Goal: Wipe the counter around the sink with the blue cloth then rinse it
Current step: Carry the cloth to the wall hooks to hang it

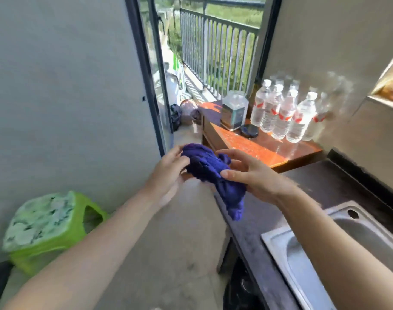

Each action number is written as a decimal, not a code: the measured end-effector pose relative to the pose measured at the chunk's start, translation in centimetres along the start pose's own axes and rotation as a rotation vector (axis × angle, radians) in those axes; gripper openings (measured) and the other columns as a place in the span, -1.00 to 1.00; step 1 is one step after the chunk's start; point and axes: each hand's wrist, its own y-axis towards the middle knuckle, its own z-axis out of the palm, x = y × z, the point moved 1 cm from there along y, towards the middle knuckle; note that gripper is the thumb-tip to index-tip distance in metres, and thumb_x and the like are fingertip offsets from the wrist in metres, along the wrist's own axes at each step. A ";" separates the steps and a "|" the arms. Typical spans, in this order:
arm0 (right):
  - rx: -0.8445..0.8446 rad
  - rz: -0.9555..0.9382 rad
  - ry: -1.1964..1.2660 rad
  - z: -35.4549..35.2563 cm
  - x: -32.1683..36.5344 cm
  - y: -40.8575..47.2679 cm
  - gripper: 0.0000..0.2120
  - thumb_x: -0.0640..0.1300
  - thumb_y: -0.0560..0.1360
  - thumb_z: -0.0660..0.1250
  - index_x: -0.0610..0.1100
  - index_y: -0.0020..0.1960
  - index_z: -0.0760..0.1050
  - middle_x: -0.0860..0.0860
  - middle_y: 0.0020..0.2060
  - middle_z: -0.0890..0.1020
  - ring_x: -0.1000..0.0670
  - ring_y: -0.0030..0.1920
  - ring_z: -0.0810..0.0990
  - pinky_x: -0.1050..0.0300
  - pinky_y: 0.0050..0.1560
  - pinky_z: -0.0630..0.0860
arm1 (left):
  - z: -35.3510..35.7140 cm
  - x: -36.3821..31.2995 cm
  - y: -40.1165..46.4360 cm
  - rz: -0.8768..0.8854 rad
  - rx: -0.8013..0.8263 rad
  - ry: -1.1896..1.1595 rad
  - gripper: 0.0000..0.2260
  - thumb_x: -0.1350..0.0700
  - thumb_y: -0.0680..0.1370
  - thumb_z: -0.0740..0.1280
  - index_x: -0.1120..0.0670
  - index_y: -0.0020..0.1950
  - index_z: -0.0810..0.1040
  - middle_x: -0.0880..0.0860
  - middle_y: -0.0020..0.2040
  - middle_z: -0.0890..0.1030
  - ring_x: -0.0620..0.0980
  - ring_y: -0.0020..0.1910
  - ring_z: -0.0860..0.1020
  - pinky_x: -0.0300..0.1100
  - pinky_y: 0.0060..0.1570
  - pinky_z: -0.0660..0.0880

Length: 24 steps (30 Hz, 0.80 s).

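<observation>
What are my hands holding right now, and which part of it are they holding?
Both hold the blue cloth, bunched up in the air. The left hand grips its upper end; the right hand pinches its middle, and the lower end hangs free.

blue cloth point(210, 170): nubby fabric | sink point(280, 247): brushed metal | counter point(338, 186): dark, matt

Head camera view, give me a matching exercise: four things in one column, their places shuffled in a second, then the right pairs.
Things:
1. blue cloth
2. water bottles
3. green stool
4. steel sink

Places:
A. on the floor by the wall
B. set into the dark counter
C. held between left hand and right hand
D. standing on the orange table

Pairs: 1-C, 2-D, 3-A, 4-B
</observation>
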 end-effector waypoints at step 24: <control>0.173 -0.080 -0.001 12.7 12.6 39.6 -0.81 -0.33 0.57 0.17 -0.14 -0.16 0.45 -0.04 -0.43 0.59 0.05 -0.50 0.51 0.28 -0.51 0.43 | -28.2 -16.3 15.2 0.223 -0.239 0.801 -0.89 0.06 0.47 0.33 0.05 -0.04 0.50 0.00 -0.10 0.55 -0.10 -0.09 0.53 -0.29 -0.08 0.47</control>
